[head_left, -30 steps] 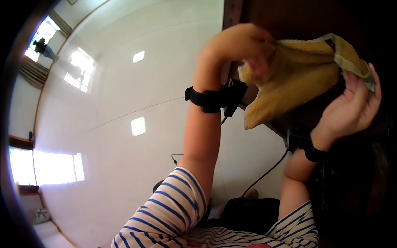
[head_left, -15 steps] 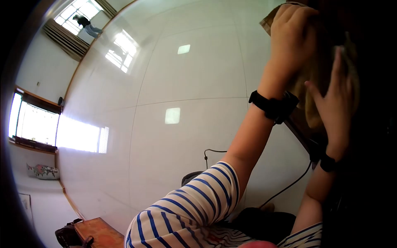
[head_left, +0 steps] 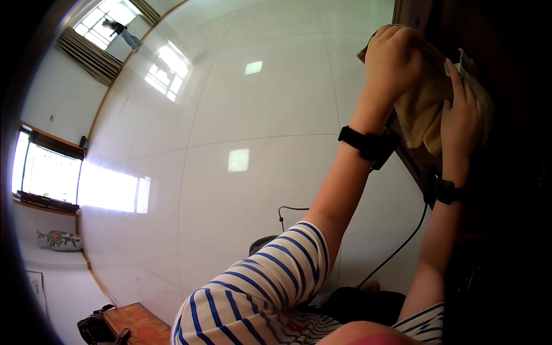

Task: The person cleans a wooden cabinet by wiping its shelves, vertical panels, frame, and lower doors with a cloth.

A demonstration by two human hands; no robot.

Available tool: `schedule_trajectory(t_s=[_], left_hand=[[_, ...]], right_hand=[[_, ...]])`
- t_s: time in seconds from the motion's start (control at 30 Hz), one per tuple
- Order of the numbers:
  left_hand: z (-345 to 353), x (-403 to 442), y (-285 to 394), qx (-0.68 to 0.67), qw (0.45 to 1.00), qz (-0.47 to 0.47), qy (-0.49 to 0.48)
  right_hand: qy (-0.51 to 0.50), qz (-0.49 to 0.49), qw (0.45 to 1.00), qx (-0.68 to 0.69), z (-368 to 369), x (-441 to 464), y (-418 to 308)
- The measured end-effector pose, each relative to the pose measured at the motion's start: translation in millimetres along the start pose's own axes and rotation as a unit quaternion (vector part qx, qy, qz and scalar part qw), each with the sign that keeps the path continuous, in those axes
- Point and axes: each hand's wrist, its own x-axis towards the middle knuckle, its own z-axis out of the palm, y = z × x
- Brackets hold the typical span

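Observation:
A tan cloth (head_left: 422, 115) hangs in folds over a dark wooden surface at the upper right. My left hand (head_left: 394, 60) has its fingers curled over the upper left part of the cloth, gripping it. Lower and to the right, my right hand (head_left: 461, 118) lies along the cloth with its fingers stretched out, the index finger pointing up beside a small whitish patch (head_left: 456, 68). Each wrist wears a black band. The far right side of the cloth fades into darkness.
The dark furniture's edge (head_left: 411, 164) runs beneath the cloth. A black cable (head_left: 397, 259) hangs below it to the pale tiled floor (head_left: 259, 190). A wooden box-like piece (head_left: 138, 325) stands lower left. One person (head_left: 121, 34) is far off by a window.
My left hand has come down and slightly left with the cloth. My right hand has shifted left, its thumb now closer to its fingers. More of the cloth shows between the hands.

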Motion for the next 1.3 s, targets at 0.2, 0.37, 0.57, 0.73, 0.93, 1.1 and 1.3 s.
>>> schedule_trajectory(t_s=[0.2, 0.37, 0.57, 0.73, 0.93, 1.1, 1.3], left_hand=[[-12.2, 12.9, 9.7, 0.011, 0.996, -0.026, -0.088], [1.6, 4.4, 16.6, 0.133, 0.978, -0.023, -0.157], [27.9, -9.9, 14.4, 0.047, 0.981, -0.087, -0.166], [31.3, -0.9, 30.6, -0.011, 0.993, -0.008, -0.115], [-2.7, 29.8, 61.8, 0.153, 0.988, 0.0, 0.009], [23.1, -3.0, 8.5, -0.076, 0.971, -0.223, -0.031], [11.5, 0.0, -9.1, -0.141, 0.937, -0.306, -0.09]], right_hand=[[0.006, 0.01, 1.0, 0.013, 0.3, 12.3, 1.6], [0.03, -0.009, 0.999, 0.021, -5.6, 13.3, 2.2], [0.002, -0.009, 0.999, 0.034, -18.3, 16.1, -0.5], [0.072, -0.046, 0.992, 0.094, -32.3, 8.2, -4.4], [0.178, -0.066, 0.969, 0.156, -29.5, 16.0, -24.2], [-0.019, -0.031, 0.998, 0.049, -8.4, 7.3, -28.3], [-0.045, -0.043, 0.997, 0.054, -20.9, 8.7, -35.3]])
